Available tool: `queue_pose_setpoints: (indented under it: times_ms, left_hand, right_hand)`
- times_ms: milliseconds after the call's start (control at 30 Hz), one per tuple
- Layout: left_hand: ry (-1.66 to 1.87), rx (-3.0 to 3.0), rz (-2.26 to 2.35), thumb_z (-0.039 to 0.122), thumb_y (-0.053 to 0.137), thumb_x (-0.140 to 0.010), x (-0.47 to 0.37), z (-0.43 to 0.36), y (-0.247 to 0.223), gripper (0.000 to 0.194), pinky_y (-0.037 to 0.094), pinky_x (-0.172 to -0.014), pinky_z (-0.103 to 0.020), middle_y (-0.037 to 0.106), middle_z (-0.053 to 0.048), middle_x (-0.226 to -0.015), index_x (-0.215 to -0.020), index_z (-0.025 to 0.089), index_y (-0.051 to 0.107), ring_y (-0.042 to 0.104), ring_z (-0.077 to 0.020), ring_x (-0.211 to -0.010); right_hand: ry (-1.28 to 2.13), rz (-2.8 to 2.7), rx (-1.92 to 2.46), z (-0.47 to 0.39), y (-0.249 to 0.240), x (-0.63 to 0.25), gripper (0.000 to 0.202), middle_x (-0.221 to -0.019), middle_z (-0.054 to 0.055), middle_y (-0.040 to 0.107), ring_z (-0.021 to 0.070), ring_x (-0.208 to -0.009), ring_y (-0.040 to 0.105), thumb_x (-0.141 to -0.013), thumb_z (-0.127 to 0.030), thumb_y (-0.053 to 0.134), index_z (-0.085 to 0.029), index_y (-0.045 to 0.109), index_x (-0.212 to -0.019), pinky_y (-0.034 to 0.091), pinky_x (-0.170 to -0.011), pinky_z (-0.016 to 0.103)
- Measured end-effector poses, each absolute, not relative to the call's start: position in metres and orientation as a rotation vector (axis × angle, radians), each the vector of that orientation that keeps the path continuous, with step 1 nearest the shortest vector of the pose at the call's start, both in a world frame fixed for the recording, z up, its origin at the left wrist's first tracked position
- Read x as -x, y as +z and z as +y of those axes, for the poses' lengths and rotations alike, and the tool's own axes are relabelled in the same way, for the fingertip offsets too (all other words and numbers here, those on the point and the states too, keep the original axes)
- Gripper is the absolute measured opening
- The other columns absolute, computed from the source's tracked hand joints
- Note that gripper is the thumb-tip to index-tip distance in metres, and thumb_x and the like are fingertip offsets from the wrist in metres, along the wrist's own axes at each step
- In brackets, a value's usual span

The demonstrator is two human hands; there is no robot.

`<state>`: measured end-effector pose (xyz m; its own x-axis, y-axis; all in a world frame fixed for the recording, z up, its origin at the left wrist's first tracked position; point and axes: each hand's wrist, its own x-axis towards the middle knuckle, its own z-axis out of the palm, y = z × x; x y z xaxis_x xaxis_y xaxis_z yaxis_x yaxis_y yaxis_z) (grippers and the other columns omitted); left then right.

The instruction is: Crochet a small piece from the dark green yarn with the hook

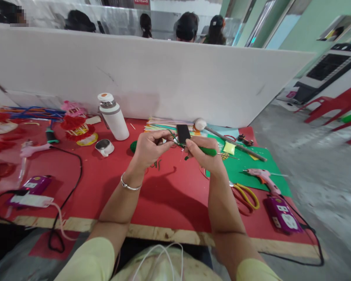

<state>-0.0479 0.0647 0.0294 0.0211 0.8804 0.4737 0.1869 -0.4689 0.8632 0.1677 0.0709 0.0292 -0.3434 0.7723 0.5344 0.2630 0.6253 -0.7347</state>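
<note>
A red-covered bench (169, 195) ran along a white partition (152, 74), with other people's heads showing beyond it. Above the middle of the bench the left hand (148, 150) was closed, its fingertips pinching a thin green wire (175, 141), a silver bangle (129, 185) on its wrist. The right hand (204, 154) was closed around a green-handled tool (207, 151), whose tip met the wire just beside the left fingertips; whether the tool's tip was clamped on the wire could not be told. A small black block (183, 133) stood just behind the two hands. Toward the bench's far edge stood a white flask (114, 117), with a roll of tape (104, 147) near it. On the right part of the bench lay a green sheet (245, 164), and on its near edge a pink glue gun (261, 176). Yellow-handled scissors (245, 194) lay just beside the right wrist. Near the bench's front right corner sat a purple power strip (282, 214); another purple power strip (35, 185) lay toward the front left, beside black cables.
</note>
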Motion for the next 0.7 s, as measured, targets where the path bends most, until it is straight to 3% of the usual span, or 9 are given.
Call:
queue_pose_setpoints:
  times_ms: [133, 333, 500, 600, 700]
  left_hand:
    - [1.512, -1.711, 1.152, 0.025, 0.082, -0.077, 0.046, 0.063, 0.031, 0.008, 0.035, -0.056, -0.026, 0.071, -0.001, -0.071, -0.082, 0.018, 0.082, 0.046, -0.0096, -0.059]
    - [1.568, -1.709, 1.229, 0.022, 0.080, -0.077, 0.039, 0.062, 0.026, 0.005, 0.031, -0.053, -0.025, 0.069, 0.002, -0.069, -0.081, 0.019, 0.081, 0.040, -0.0076, -0.055]
    - [1.643, -1.312, 1.057, 0.028, 0.089, -0.068, 0.037, 0.070, 0.025, 0.027, 0.033, -0.049, -0.023, 0.073, -0.001, -0.077, -0.093, 0.019, 0.082, 0.046, -0.0067, -0.055]
    - [1.414, -1.009, 0.831, 0.031, 0.094, -0.063, 0.042, 0.074, 0.029, 0.036, 0.019, -0.041, -0.021, 0.060, 0.005, -0.061, -0.094, 0.019, 0.081, 0.029, -0.0017, -0.043]
    - [1.230, -0.895, 0.687, 0.030, 0.097, -0.061, 0.049, 0.075, 0.033, 0.035, 0.012, -0.040, -0.021, 0.044, 0.010, -0.052, -0.091, 0.019, 0.081, 0.017, 0.0005, -0.040]
  right_hand:
    - [0.588, -1.940, 0.824, 0.068, 0.032, -0.165, 0.055, -0.063, 0.002, 0.063, 0.0137, -0.058, 0.054, -0.106, -0.057, 0.053, -0.021, 0.068, -0.068, 0.042, -0.060, 0.031]
    - [0.262, -2.013, 0.817, 0.068, 0.029, -0.156, 0.049, -0.066, 0.002, 0.057, 0.0135, -0.059, 0.049, -0.110, -0.042, 0.049, -0.022, 0.057, -0.066, 0.037, -0.061, 0.032]
    - [-0.077, -1.996, 0.773, 0.069, 0.017, -0.142, 0.030, -0.081, 0.007, 0.069, 0.0172, -0.073, 0.062, -0.109, -0.033, 0.054, -0.022, 0.066, -0.083, 0.047, -0.070, 0.032]
    - [-0.198, -1.960, 0.736, 0.071, 0.007, -0.134, 0.017, -0.096, 0.010, 0.075, 0.0210, -0.088, 0.069, -0.106, -0.035, 0.060, -0.022, 0.071, -0.101, 0.054, -0.082, 0.033]
    - [-0.173, -1.937, 0.668, 0.076, 0.000, -0.136, 0.019, -0.099, 0.011, 0.076, 0.0231, -0.092, 0.071, -0.102, -0.040, 0.067, -0.024, 0.073, -0.108, 0.058, -0.086, 0.037]
